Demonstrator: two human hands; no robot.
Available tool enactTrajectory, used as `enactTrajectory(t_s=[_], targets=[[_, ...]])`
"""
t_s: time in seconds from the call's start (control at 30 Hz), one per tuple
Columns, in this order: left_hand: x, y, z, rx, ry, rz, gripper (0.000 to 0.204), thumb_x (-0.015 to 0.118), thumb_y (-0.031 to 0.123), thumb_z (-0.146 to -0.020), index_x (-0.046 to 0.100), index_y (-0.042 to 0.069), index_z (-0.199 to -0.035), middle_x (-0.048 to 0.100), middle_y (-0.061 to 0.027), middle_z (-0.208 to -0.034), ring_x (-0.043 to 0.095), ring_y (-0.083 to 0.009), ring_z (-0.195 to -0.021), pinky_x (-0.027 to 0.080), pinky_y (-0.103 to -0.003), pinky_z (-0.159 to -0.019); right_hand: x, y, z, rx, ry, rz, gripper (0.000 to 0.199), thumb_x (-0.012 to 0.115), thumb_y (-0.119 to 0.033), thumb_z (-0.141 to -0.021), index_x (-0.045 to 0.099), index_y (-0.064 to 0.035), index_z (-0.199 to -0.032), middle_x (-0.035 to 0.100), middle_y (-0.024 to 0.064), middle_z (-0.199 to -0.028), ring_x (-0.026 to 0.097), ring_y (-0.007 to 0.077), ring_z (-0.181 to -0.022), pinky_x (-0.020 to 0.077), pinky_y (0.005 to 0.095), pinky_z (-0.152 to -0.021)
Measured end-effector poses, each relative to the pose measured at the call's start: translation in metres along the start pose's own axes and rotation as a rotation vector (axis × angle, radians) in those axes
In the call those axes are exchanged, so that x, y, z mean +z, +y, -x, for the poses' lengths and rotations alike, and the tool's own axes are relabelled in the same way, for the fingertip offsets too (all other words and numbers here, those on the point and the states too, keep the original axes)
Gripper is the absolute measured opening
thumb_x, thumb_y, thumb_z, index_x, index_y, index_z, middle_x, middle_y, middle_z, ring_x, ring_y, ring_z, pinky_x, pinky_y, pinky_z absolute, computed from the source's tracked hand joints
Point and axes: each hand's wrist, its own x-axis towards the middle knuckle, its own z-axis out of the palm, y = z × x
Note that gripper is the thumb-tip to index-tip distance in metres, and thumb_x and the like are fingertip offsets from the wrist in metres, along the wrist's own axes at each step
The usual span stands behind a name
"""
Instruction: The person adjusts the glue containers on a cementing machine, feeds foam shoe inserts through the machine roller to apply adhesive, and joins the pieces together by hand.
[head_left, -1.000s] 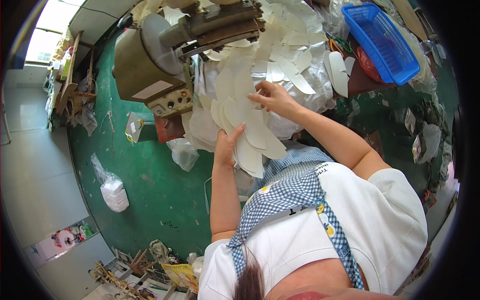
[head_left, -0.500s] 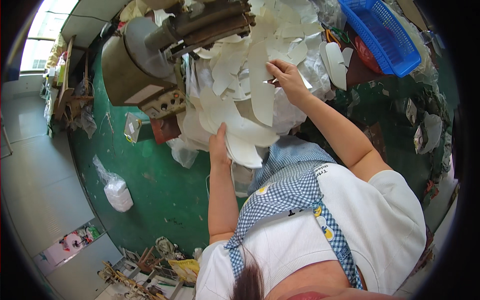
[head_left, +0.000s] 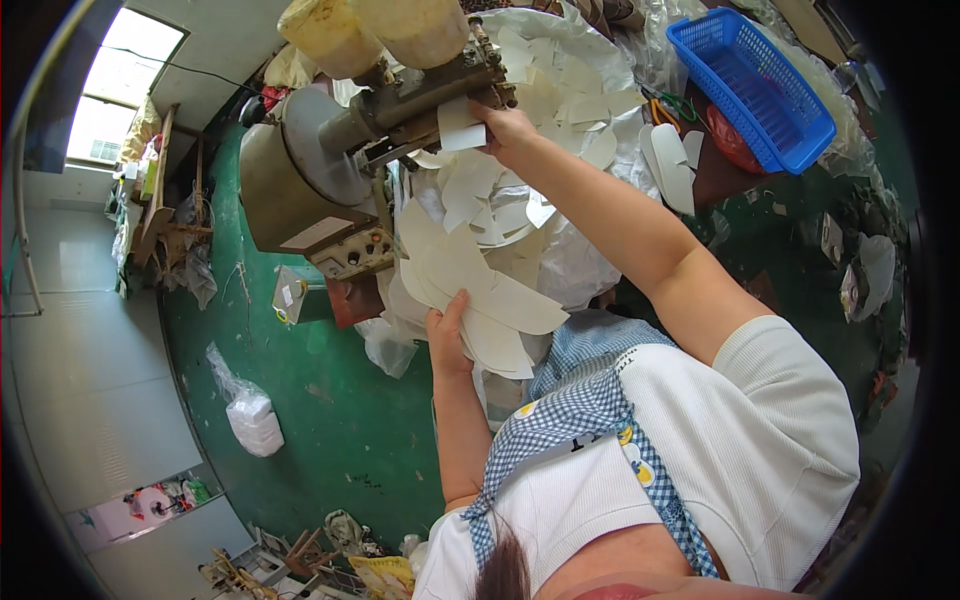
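Observation:
My left hand is closed on the edge of a fanned stack of cream-white cut pieces, thumb on top, at the near side of the work surface. Farther off, my right hand pinches a single white cut piece by its right edge. That piece is at the head of an olive-grey machine, and its far end is hidden by the machine arm. Beneath my right forearm, many loose white pieces lie heaped on white plastic sheeting.
A blue plastic basket stands at the far right, with orange-handled scissors and a red bag beside it. Two yellowish containers top the machine. A plastic-wrapped white bundle lies on the green floor at left.
My right hand has moved left and away from me, carrying a white piece from over the heap to the machine head. My left hand keeps hold of the stack. The view has shifted slightly.

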Motion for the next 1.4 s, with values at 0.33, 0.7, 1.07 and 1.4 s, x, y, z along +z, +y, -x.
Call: enactTrajectory(t_s=[0.33,0.7,1.07,1.4], targets=[[-0.014,0.035,-0.02,-0.002,-0.127,-0.013,0.032,0.065,0.01,-0.081,0.056,-0.008,-0.106,0.064,-0.0136,-0.1,0.065,-0.0203,-0.083,0.053,-0.032,-0.073,-0.026,0.04,0.114,-0.155,-0.52,1.281,0.041,0.073,-0.043,-0.074,0.063,-0.0036,-0.079,0.058,0.0024,-0.071,0.053,0.0113,-0.066,0.0435,0.0271,-0.059],[-0.01,0.027,-0.018,0.049,-0.265,-0.315,0.032,0.067,0.004,-0.079,0.057,-0.007,-0.107,0.064,-0.0129,-0.099,0.064,-0.018,-0.083,0.052,-0.028,-0.074,-0.047,0.031,0.148,-0.441,-0.578,1.369,0.056,0.074,-0.032,-0.073,0.051,-0.0011,-0.114,0.059,0.0125,-0.097,0.059,0.0227,-0.089,0.0477,0.0336,-0.076],[-0.002,0.001,-0.016,-0.056,-0.202,-0.204,0.038,0.065,-0.001,-0.078,0.051,-0.007,-0.113,0.062,-0.0135,-0.105,0.063,-0.0214,-0.09,0.052,-0.032,-0.079,-0.07,0.069,0.145,-0.498,-0.654,1.616,0.046,0.061,-0.022,-0.077,0.05,0.0068,-0.112,0.061,0.0219,-0.089,0.061,0.0371,-0.087,0.0484,0.0409,-0.079],[0.008,-0.013,-0.013,0.024,-0.135,-0.339,0.037,0.054,-0.004,-0.082,0.047,-0.006,-0.118,0.058,-0.0112,-0.11,0.057,-0.0196,-0.099,0.045,-0.031,-0.087,-0.066,0.054,0.157,-0.289,-0.705,1.601,0.064,0.064,-0.02,-0.072,0.038,0.0082,-0.123,0.059,0.0268,-0.098,0.06,0.0388,-0.092,0.0488,0.0411,-0.08]])
